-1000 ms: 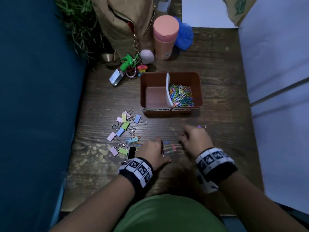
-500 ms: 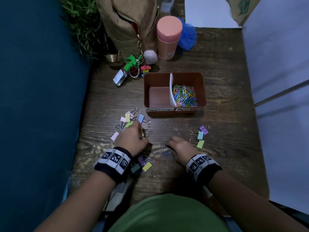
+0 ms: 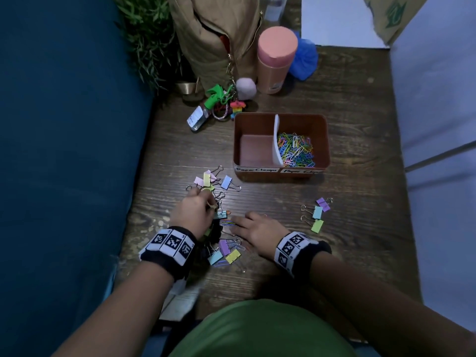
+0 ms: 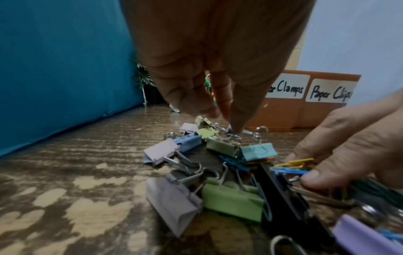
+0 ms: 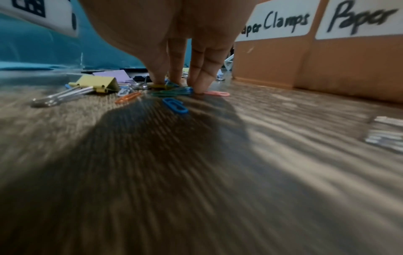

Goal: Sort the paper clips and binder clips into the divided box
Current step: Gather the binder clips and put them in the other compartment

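Observation:
The brown divided box (image 3: 327, 140) has an empty left compartment and a heap of coloured paper clips (image 3: 296, 150) in its right one. Pastel binder clips (image 3: 211, 180) lie scattered in front of it to the left. My left hand (image 3: 206, 199) (image 4: 220, 119) points down into that pile, its fingertips bunched on a binder clip's wire handle (image 4: 236, 133). My right hand (image 3: 237, 222) (image 5: 181, 84) is beside it, thumb and fingers pinching several loose paper clips (image 4: 292, 165) against the table. Other paper clips (image 5: 174, 105) lie near its fingertips.
Three binder clips (image 3: 318, 212) lie apart at the right, and a few more (image 3: 226, 251) sit near the front edge between my wrists. A pink bottle (image 3: 277, 60), a tan bag (image 3: 219, 39), a keyring (image 3: 219, 104) and a plant (image 3: 146, 39) stand behind the box. A blue panel (image 3: 64, 150) borders the table's left side.
My left hand moved from the table's middle up-left onto the binder clip pile. My right hand slid left to the loose paper clips, uncovering three binder clips at the right.

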### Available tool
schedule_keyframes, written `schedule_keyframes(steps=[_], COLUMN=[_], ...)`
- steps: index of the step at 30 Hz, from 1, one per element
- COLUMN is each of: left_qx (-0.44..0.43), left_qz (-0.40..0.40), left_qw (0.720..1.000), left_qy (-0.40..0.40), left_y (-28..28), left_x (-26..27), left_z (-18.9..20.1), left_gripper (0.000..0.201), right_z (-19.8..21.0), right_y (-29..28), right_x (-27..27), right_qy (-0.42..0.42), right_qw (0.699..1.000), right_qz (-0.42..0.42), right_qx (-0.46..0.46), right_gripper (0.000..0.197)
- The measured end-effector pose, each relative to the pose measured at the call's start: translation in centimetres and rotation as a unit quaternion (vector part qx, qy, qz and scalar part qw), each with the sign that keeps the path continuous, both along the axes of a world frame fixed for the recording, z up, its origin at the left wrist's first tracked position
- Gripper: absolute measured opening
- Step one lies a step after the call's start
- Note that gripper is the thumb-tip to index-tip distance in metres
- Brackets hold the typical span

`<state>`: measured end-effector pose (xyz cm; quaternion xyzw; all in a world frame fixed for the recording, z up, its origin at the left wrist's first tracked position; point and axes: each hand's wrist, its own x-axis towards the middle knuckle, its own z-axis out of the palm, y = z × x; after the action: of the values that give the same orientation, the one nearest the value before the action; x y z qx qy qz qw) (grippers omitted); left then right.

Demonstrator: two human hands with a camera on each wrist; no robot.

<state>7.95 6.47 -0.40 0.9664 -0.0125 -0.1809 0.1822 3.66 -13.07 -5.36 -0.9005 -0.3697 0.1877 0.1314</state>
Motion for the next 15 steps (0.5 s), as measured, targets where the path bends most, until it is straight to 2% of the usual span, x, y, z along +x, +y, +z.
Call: schedule_keyframes(steps=[5, 8, 10, 12, 14, 15], left_qx=[-0.014, 0.000, -0.010, -0.024, -0.032, -0.032], left_qz=[-0.062, -0.105, -0.113, -0.123, -0.140, -0.146], left_qw=[0.997, 0.993, 0.992, 0.990, 0.987, 0.986], left_qy=[0.035, 0.048, 0.053, 0.056, 0.068, 0.076], left_y=[-1.0, -1.9, -2.6, -3.2, -3.7, -4.0], left_x=[-1.6, -3.0, -3.9, -4.4, -4.8, -4.9], left_z=[-0.1, 0.0, -0.1, -0.2, -0.4, -0.5], left_gripper=[0.006, 0.010, 0.011, 0.011, 0.012, 0.014], right_z=[-0.2, 0.7, 0.7, 0.9, 1.5, 1.8], right_y=[-3.6, -5.4, -6.2, -6.4, -5.9, -5.5], right_x=[-0.9, -1.7, -2.2, -2.3, -1.9, -1.6], right_qy=[0.014, -0.012, -0.014, 0.015, 0.078, 0.102], right_qw=[1.000, 1.000, 0.999, 0.991, 0.975, 0.970], right_qz=[0.006, -0.008, -0.047, -0.127, -0.205, -0.218], right_qx=[0.005, 0.013, 0.020, 0.044, 0.040, 0.017], right_gripper=[0.052, 0.048, 0.043, 0.045, 0.063, 0.073])
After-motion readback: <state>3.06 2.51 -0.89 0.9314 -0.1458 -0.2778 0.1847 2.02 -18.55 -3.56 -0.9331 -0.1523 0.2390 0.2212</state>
